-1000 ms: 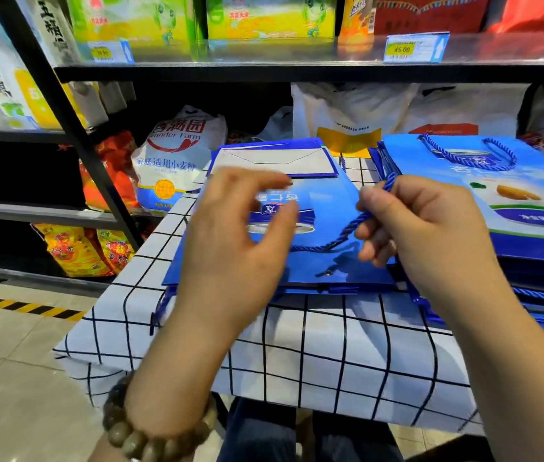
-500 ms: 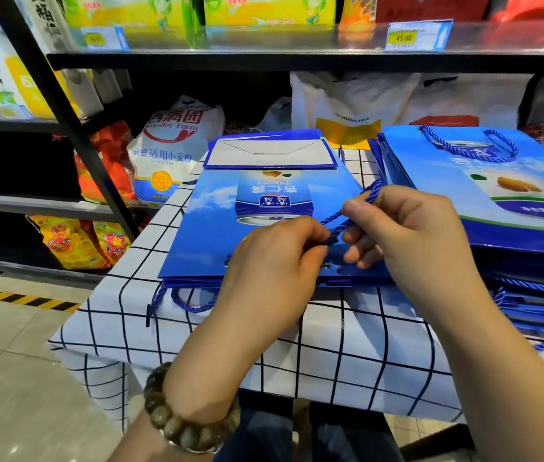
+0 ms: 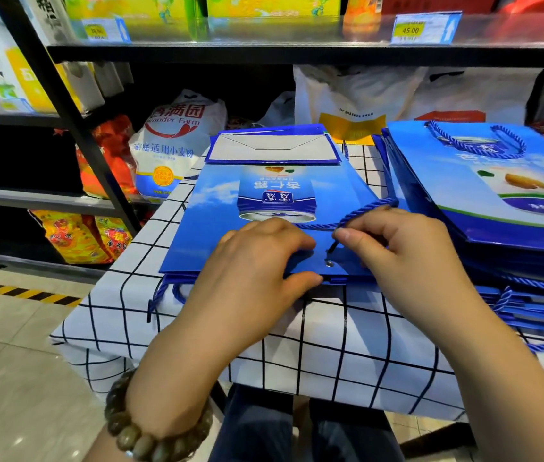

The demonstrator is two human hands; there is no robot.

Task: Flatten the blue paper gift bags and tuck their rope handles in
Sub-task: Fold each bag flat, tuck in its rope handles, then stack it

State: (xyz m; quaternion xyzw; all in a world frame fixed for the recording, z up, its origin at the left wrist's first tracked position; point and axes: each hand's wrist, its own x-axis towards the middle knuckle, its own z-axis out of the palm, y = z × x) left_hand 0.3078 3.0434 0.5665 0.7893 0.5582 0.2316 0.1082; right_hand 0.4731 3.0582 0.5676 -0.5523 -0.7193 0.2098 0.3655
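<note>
A blue paper gift bag [image 3: 217,228] lies flat on the checked tablecloth [image 3: 330,345], its folded white bottom at the far end. My left hand [image 3: 257,271] rests on the bag's near edge, fingers on top and thumb at the rim, pinching that edge. My right hand [image 3: 403,255] pinches the blue rope handle [image 3: 367,210] between thumb and forefinger just above a metal eyelet [image 3: 329,263]. The rope loops over the bag face towards my left fingers. A second rope handle [image 3: 164,295] hangs off the bag's near left corner.
A stack of flattened blue bags [image 3: 497,201] lies at the right, a rope handle on top and more handles hanging off its front. Behind the table stand black shelves [image 3: 74,128] with flour sacks, snack packets and white plastic bags. Tiled floor lies at the left.
My left hand came down from above the bag, met the rope, then settled on the bag's near edge. My right hand kept the rope and drew it nearer the eyelet.
</note>
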